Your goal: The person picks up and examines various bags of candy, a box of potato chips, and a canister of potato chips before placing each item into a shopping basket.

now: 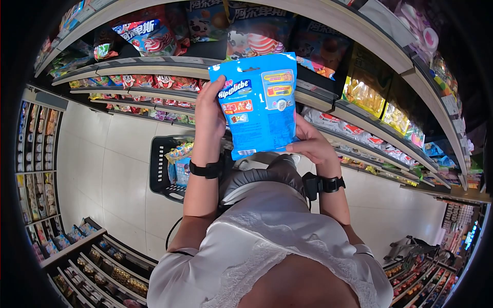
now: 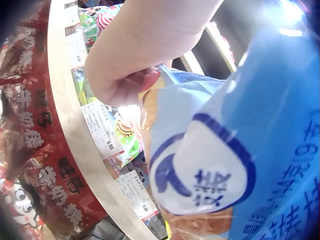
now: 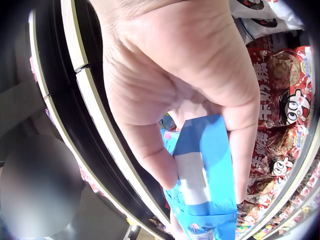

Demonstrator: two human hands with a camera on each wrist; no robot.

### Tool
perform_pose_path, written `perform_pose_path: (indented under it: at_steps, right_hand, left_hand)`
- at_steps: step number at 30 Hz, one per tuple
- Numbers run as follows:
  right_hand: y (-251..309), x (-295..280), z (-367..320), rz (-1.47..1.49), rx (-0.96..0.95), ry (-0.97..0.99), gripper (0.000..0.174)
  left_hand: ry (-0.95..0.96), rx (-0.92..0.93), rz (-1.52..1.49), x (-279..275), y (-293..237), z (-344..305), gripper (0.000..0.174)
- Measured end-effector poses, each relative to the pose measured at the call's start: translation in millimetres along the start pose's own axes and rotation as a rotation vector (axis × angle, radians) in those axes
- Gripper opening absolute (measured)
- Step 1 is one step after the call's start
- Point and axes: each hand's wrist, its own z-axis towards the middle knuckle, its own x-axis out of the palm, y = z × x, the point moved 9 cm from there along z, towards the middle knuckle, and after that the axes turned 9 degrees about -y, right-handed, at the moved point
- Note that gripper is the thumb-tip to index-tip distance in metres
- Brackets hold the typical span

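Observation:
A blue Alpenliebe candy bag (image 1: 259, 108) is held up in front of the chest, its printed back facing the head camera. My left hand (image 1: 209, 105) grips its left edge, thumb near the upper corner. At the lower right edge, my right hand (image 1: 312, 141) pinches the bag between thumb and fingers. In the left wrist view, the bag's other face (image 2: 200, 170) shows a white label with dark blue print, and the left hand (image 2: 145, 55) curls at its edge. From the right wrist, the right hand (image 3: 180, 75) straddles the bag's narrow end (image 3: 205, 170).
Curved store shelves (image 1: 169, 59) full of candy bags stand in front. A black shopping basket (image 1: 156, 172) with several packages sits on the tiled floor (image 1: 123, 169) to the left. More shelving (image 1: 97, 256) stands behind, and a cart (image 1: 416, 251) is at the right rear.

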Motion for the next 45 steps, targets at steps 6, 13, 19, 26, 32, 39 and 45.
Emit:
perform_pose_path:
  at_steps: [6, 13, 19, 26, 32, 39, 45]
  right_hand:
    - [0.4, 1.7, 3.0, 0.007, 0.003, -0.002, 0.093]
    - [2.6, 16.1, 1.8, -0.131, 0.047, 0.020, 0.087]
    - [17.2, -4.5, -2.7, -0.140, 0.008, 0.013, 0.062]
    - [93.5, -77.6, -35.3, -0.207, -0.306, -0.404, 0.039]
    - [179.2, -139.1, -84.6, -0.773, -0.925, -1.000, 0.026]
    - [172.4, -163.5, -87.3, -1.807, -1.053, -1.306, 0.034]
    - [163.5, -173.3, -90.1, -1.761, -1.112, -1.364, 0.034]
  left_hand:
    - [0.037, -0.194, -0.019, 1.0, 10.2, -7.9, 0.028]
    - [0.112, -0.185, 0.238, -41.6, 15.9, -41.7, 0.049]
    - [-0.250, 0.129, 0.559, -171.0, -57.4, -46.1, 0.038]
    - [-0.521, 0.459, 1.917, -229.9, -92.1, -77.1, 0.038]
    - [-0.260, -0.085, 1.613, -314.7, 27.2, -45.1, 0.059]
    - [-0.198, -0.263, 1.285, -310.0, 123.1, -42.0, 0.039]
    - [-0.294, -0.292, 1.319, -398.7, 154.3, -12.5, 0.033]
